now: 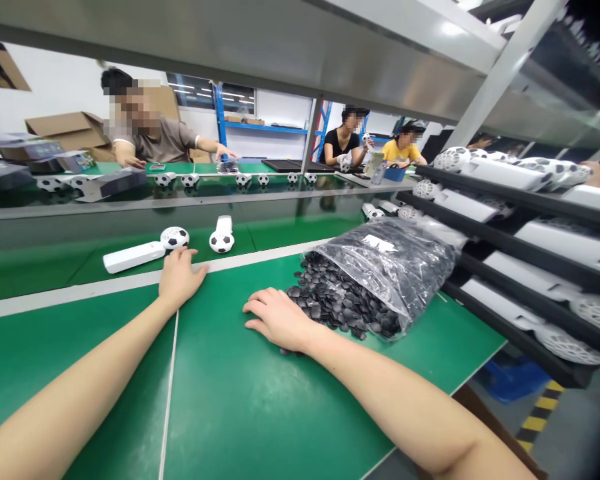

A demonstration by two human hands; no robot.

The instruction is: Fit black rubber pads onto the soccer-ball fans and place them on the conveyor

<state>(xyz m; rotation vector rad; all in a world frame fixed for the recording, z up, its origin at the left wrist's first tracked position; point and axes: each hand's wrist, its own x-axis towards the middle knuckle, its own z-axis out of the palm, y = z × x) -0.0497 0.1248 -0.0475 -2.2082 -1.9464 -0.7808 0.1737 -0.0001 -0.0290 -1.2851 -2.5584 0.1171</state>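
My left hand (183, 277) is at the pale strip along the green table's edge, fingers stretched out and apart. Its fingertips are at the ball end of a white handheld fan with a soccer-ball head (175, 238); whether they touch it I cannot tell. A second soccer-ball fan (222, 237) lies to the right of that hand. My right hand (283, 321) rests low over the table with fingers spread, beside a heap of small black flat pieces (340, 300). These pieces spill from a clear plastic bag (400, 260). No object shows in either hand.
Black trays (520, 293) stacked at the right hold white housings and grilles. Beyond the near table runs a dark green belt (280, 227), with a row of soccer-ball fans (190, 180) farther back. Several co-workers sit across. A metal beam (260, 60) crosses overhead.
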